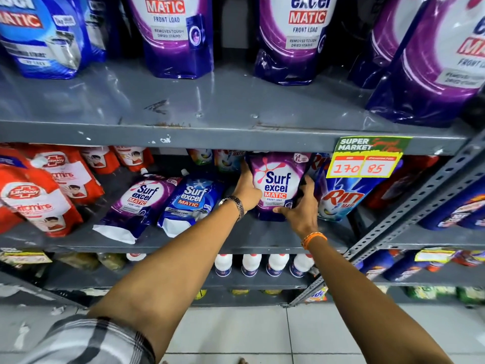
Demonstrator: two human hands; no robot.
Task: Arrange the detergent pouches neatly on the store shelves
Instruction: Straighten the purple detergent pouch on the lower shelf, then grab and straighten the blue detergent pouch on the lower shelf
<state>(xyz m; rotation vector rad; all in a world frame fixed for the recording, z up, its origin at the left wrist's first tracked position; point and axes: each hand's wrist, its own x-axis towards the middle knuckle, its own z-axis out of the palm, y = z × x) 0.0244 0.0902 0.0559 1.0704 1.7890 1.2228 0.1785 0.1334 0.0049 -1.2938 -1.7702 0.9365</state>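
A purple Surf Excel Matic pouch (275,183) stands upright on the middle shelf (262,237), gripped from both sides. My left hand (245,191) holds its left edge and my right hand (303,206) holds its lower right corner. To the left, a second purple pouch (139,203) and a blue Surf Excel pouch (190,203) lie tilted back on the same shelf. A blue Rin Matic pouch (346,195) leans right beside the held pouch. Large purple pouches (175,35) and a blue one (44,35) stand on the upper shelf.
Red Lifebuoy refill pouches (39,200) fill the middle shelf's left end. A yellow price tag (364,160) hangs from the upper shelf edge (210,136). White bottles (262,264) line the lower shelf. A perforated metal upright (409,208) borders the right. Tiled floor lies below.
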